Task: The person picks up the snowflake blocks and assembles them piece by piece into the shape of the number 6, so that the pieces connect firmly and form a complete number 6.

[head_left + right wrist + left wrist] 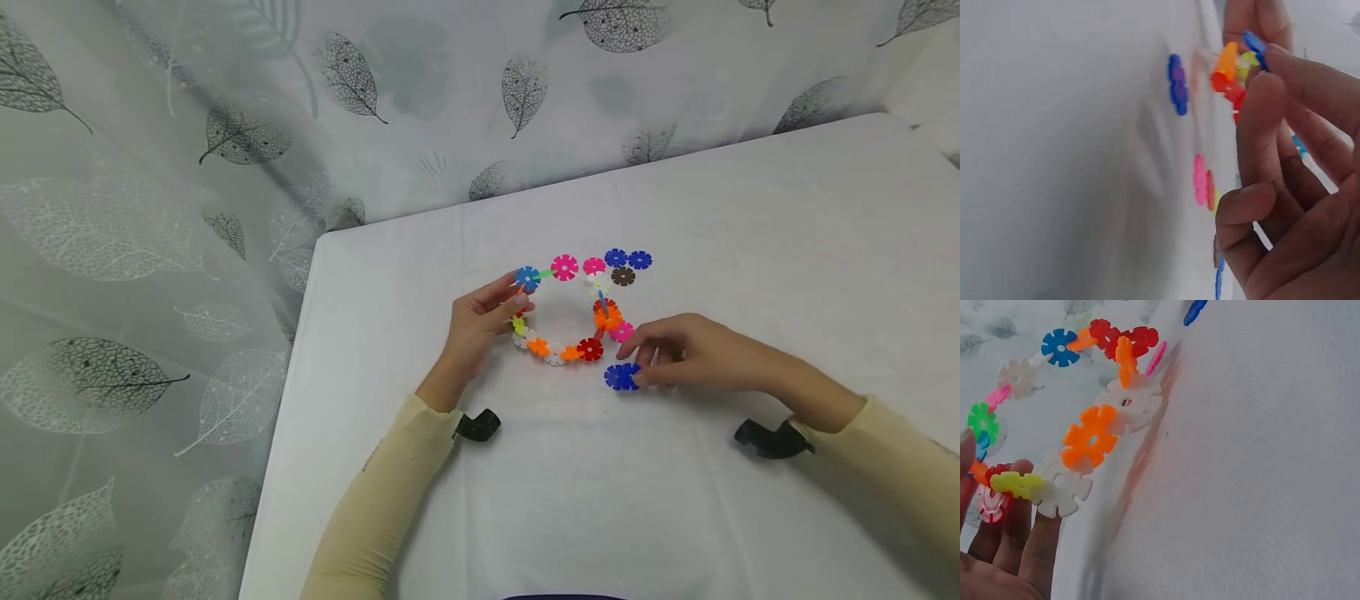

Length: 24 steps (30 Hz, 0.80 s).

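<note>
My left hand [480, 321] holds the left side of a ring of interlocked plastic flower discs, where a light blue disc [528, 278] and a yellow disc [1017, 484] sit by its fingers. White, orange and red discs [590, 349] follow along the near side of the ring. Right of the ring, my right hand [686, 352] pinches a blue flower disc [1254, 42] between thumb and finger. Blue discs [1177, 84] also lie on the table close to these fingertips. A loose pink disc [622, 332] lies near the ring's right side.
Behind the ring lie more loose discs: pink [594, 266], blue [640, 260] and brown [623, 276]. The white-covered table [570, 500] meets a leaf-patterned curtain [435, 92] at the back and left. Black wrist-mounted pieces [772, 439] hang below both sleeves.
</note>
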{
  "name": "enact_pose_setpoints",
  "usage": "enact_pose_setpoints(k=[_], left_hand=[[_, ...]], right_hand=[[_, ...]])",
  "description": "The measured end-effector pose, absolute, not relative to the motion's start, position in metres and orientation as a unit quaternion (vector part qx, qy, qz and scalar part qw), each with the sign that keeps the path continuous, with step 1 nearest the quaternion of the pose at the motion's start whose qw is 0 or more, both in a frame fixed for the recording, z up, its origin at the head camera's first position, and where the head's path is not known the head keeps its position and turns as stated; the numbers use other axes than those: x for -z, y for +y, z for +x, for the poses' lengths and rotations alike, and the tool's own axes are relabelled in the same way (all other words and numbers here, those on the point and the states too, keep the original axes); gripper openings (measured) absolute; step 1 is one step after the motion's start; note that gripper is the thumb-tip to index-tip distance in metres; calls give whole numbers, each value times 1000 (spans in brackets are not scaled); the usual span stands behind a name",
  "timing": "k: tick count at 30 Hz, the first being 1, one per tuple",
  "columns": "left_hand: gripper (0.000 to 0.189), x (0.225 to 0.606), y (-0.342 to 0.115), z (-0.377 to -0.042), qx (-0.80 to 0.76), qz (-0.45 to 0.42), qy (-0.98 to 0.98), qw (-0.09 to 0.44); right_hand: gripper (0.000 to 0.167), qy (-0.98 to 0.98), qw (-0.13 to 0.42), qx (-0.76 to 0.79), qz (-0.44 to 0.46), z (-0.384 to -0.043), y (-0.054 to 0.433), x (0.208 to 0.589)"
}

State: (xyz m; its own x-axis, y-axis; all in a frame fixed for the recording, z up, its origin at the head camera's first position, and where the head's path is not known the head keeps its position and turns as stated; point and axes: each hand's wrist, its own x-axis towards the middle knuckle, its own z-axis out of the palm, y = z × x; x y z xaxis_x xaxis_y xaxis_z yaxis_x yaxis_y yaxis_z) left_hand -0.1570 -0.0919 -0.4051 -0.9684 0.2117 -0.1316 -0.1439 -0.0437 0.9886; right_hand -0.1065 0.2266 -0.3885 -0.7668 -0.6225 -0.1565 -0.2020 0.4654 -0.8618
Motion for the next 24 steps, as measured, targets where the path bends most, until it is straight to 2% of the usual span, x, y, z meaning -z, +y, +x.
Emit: enact_pose_setpoints(k=[5,14,21,24], left_hand=[[40,402,-88,-154,-722,32,681,117],[40,391,-72,-144,-713,115,691,42],[38,387,-63,-136,-681,136,719,22],[38,383,-61,-133,-657,163,736,11]], right_hand=[[34,803,187,504,-257,-107,231,375],[36,814,26,536,-223,-113,229,349],[40,807,-111,535,-224,-119,220,343],[45,799,-153,532,-236,-123,219,344]])
